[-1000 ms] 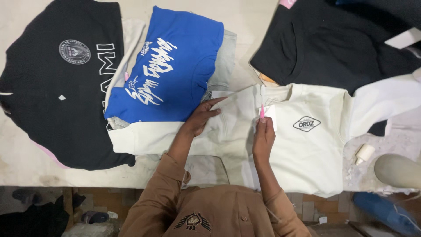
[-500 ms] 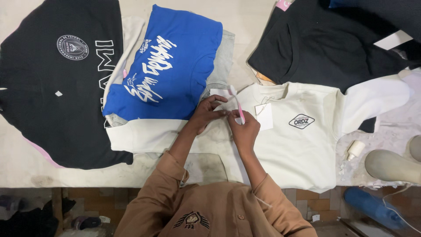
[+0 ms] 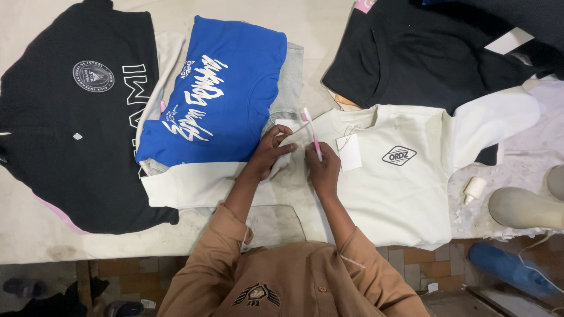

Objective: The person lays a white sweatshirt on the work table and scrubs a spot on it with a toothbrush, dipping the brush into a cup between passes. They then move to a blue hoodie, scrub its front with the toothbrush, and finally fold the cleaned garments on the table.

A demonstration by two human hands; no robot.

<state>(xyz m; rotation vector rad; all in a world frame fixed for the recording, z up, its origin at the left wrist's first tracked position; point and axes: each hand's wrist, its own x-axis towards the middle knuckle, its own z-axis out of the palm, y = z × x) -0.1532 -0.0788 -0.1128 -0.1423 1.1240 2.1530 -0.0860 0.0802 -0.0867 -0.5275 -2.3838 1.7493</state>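
A cream sweatshirt with a small diamond logo lies flat on the table, a white hang tag near its collar. My right hand grips a pink and white toothbrush, its head pointing away from me over the sweatshirt's shoulder. My left hand pinches and holds down the cream fabric at the shoulder, right beside the brush. A folded blue printed shirt lies just left of my hands, overlapping the cream sleeve.
A black sweatshirt with a round crest covers the left of the table, another black garment the upper right. A small white bottle and a grey rounded object sit at right. The table edge runs below, tiled floor beyond.
My right hand has moved left from the hang tag to the sweatshirt's shoulder with the toothbrush. My left hand has shifted up to meet it and pinch the fabric.
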